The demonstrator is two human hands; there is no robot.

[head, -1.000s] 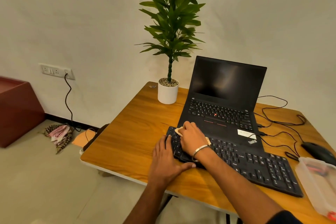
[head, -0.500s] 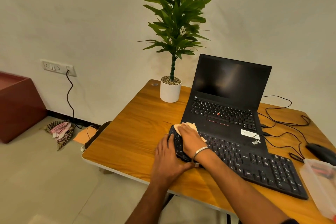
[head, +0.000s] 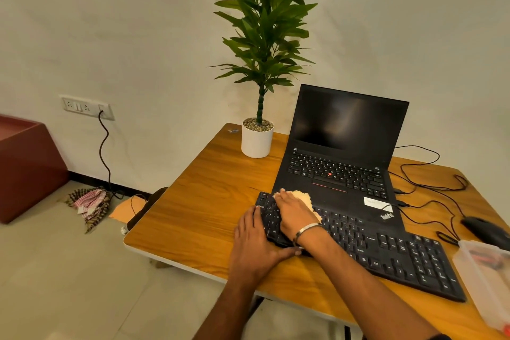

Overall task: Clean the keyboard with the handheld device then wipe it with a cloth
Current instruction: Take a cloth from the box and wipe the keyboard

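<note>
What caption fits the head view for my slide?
Right hand presses a cloth on the keyboard while the left hand steadies its end beside the laptop.

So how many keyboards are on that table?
2: the external keyboard along the table's near edge, under both hands, and the laptop's built-in one just behind it. No others are visible.

The tabletop (head: 209,201) was glossy wood grain; the keyboard (head: 386,254) matt black plastic; the cloth (head: 302,196) pale, rough-edged; the container (head: 485,279) translucent plastic.
</note>
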